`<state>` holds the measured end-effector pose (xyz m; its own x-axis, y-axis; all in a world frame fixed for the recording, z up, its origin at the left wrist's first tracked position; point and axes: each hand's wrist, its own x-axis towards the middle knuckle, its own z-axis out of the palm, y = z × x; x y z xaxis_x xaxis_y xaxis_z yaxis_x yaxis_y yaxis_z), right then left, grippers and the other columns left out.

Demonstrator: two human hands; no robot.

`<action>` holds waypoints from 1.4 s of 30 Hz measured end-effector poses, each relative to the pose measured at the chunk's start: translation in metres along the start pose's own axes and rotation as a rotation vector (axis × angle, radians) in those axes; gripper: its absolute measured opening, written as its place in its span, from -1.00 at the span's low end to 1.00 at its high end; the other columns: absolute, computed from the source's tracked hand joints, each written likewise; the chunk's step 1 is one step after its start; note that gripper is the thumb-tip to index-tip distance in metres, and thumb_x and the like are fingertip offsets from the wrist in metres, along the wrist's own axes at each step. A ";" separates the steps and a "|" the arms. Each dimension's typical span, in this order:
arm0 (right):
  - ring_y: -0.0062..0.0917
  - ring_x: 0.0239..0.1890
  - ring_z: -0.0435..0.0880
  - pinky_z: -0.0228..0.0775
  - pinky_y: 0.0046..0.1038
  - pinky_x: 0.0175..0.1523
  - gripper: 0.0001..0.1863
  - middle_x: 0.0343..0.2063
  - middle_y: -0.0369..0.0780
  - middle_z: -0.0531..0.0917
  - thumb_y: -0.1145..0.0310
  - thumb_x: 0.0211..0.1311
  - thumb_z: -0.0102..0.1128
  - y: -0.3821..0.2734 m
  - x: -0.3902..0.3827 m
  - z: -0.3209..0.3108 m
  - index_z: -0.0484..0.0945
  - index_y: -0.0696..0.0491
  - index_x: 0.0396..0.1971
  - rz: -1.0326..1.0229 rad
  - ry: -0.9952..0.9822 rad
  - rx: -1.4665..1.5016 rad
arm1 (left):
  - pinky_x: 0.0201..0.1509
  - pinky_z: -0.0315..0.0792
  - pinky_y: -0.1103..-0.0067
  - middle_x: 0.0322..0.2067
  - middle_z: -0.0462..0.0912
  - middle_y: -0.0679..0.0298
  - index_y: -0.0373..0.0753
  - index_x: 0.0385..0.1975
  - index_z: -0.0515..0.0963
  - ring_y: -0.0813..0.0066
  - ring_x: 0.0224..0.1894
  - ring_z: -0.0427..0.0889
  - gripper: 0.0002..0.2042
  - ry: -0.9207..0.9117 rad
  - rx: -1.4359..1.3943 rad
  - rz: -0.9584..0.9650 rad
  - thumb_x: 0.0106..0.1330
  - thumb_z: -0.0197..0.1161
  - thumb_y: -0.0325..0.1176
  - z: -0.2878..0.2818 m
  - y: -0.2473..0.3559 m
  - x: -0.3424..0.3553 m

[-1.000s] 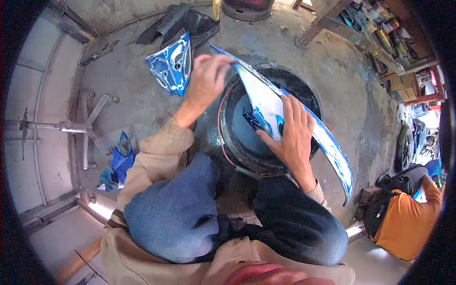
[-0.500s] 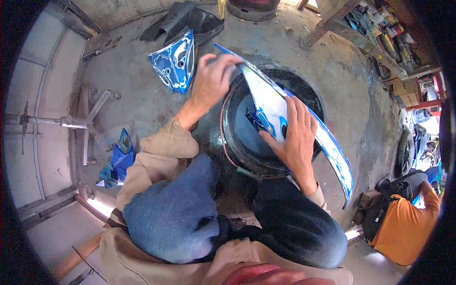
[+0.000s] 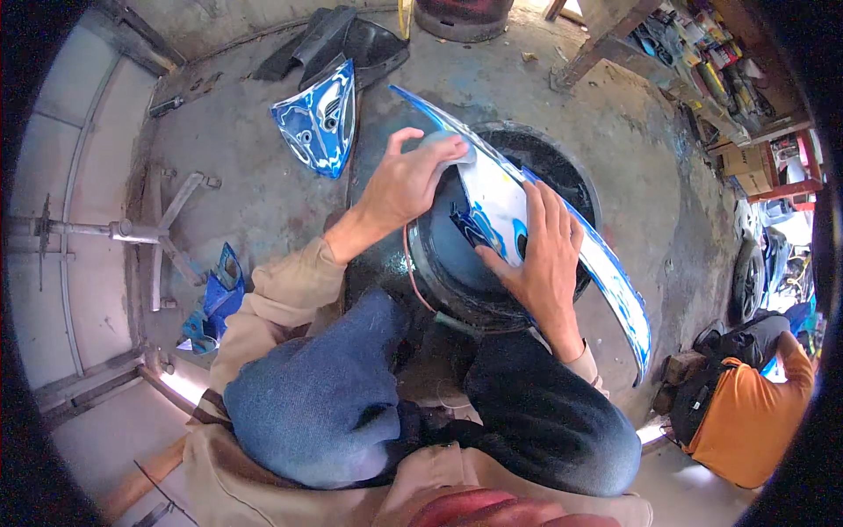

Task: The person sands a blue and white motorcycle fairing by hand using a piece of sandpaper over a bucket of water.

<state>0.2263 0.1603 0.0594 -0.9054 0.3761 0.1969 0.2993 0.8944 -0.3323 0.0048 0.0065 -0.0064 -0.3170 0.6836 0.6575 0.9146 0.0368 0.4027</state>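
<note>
A long curved blue-and-white motorcycle fairing panel lies slanted over a round black tub with water in it. My right hand grips the panel around its middle, thumb on the near side and fingers across the white face. Toward the panel's upper left end, my left hand pinches a thin grey sheet, which looks like sandpaper. That sheet rests against the white surface. The undersides of the fingers are hidden.
Another blue-and-white panel lies on the concrete floor, with black plastic parts beyond it. Blue pieces and a metal stand are at the left. A person in orange sits at the right, below a cluttered shelf.
My left hand has slid slightly down and right over the panel's white face, and the grey sheet now shows more clearly. My right hand keeps its hold.
</note>
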 end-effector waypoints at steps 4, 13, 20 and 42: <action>-0.06 0.56 0.36 0.13 0.06 0.57 0.15 0.47 -0.01 0.44 -0.04 -0.02 0.72 -0.004 0.001 0.003 0.30 0.08 0.54 -0.014 0.018 0.009 | 0.30 0.34 0.26 0.06 0.84 0.28 -0.19 0.22 0.57 0.26 0.11 0.78 -0.72 0.103 0.127 -0.169 0.57 0.24 -0.50 -0.017 -0.043 0.012; -0.04 0.55 0.37 0.15 0.07 0.55 0.11 0.48 0.01 0.43 0.00 0.02 0.73 0.010 -0.005 -0.003 0.34 0.10 0.53 -0.067 0.082 0.031 | 0.15 0.63 0.51 0.00 0.81 0.17 -0.32 0.18 0.54 0.49 0.07 0.78 -0.77 0.330 -0.466 -0.528 0.61 0.26 -0.51 -0.033 -0.033 0.018; -0.16 0.02 0.75 0.59 -0.19 0.20 -0.60 -0.07 -0.09 0.78 0.40 0.10 0.70 0.028 -0.034 -0.051 0.75 0.13 -0.07 0.014 0.230 0.345 | 0.22 0.60 0.53 0.04 0.77 0.23 -0.29 0.18 0.57 0.50 0.10 0.74 -0.75 0.351 -0.567 -0.672 0.58 0.31 -0.50 -0.047 -0.023 0.010; 0.14 0.24 0.73 0.55 -0.10 0.34 0.04 0.16 0.23 0.73 0.23 0.13 0.70 0.067 -0.065 -0.037 0.33 0.19 0.57 0.147 -0.013 0.234 | 0.20 0.58 0.47 0.00 0.78 0.28 -0.28 0.14 0.61 0.52 0.08 0.71 -0.75 -0.552 -0.590 -0.493 0.53 0.32 -0.46 0.007 0.011 0.018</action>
<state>0.3162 0.2043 0.0584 -0.8616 0.4933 0.1194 0.3514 0.7496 -0.5609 0.0113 0.0245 0.0056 -0.3327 0.9430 -0.0064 0.3868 0.1426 0.9111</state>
